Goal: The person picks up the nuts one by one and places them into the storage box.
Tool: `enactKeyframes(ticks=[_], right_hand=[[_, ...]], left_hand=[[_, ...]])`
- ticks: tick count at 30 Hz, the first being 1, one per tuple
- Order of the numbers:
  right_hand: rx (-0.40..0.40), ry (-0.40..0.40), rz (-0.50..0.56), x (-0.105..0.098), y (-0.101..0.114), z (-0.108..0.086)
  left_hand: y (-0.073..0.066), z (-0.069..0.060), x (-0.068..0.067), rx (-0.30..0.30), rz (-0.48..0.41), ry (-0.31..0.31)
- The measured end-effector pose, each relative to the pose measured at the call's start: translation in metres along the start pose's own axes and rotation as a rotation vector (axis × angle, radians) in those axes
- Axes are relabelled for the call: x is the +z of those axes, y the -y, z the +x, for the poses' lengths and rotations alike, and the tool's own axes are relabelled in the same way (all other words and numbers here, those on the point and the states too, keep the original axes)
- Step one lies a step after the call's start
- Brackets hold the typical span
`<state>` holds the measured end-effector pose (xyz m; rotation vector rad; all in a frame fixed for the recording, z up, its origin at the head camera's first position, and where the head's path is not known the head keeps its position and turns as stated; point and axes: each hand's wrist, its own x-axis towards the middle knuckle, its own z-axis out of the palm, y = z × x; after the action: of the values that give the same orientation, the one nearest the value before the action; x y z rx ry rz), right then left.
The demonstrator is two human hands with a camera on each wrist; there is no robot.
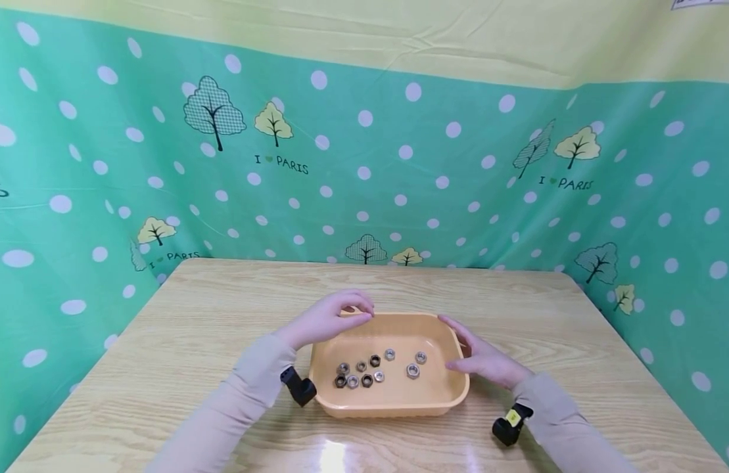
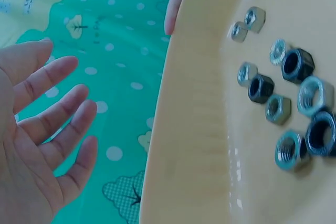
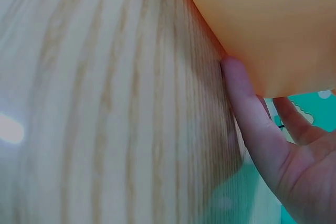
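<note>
A peach-coloured plastic tray stands on the table, with several metal hex nuts on its floor. Most nuts form a loose group at the left; a dark nut and silver ones show closely in the left wrist view. Above the tray's far left rim hovers my left hand, its fingers spread, loosely bent and holding nothing. My right hand is at the tray's right side, fingers extended along the far right corner and thumb across the rim. One straight finger meets the outer wall in the right wrist view.
The wood-grain table extends around the tray on every side. Behind it and at both sides hangs a green dotted curtain with printed trees. Each wrist wears a small black camera.
</note>
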<state>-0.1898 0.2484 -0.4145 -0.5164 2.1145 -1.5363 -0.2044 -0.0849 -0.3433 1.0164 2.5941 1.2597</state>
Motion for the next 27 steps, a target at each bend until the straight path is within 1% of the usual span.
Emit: enactKeyframes(ticks=[5,11,16,22,27], right_hand=[[-0.012,0.003,-0.004,0.000,0.000,0.000],[-0.004,-0.005,-0.011,0.001,0.001,-0.001],[-0.004,-0.010,-0.009,0.001,0.001,-0.001],[0.007,-0.013,-0.002,0.001,0.000,-0.001],[0.013,-0.006,0.006,0.000,-0.001,0.000]], left_hand=[[0.004,-0.009,-0.005,-0.021,0.006,-0.019],[0.010,-0.020,-0.009,-0.035,0.008,-0.019],[0.014,-0.031,-0.015,-0.055,0.019,-0.046],[0.031,-0.045,-0.022,-0.088,-0.022,-0.082],[0.044,-0.057,-0.028,-0.122,-0.024,-0.107]])
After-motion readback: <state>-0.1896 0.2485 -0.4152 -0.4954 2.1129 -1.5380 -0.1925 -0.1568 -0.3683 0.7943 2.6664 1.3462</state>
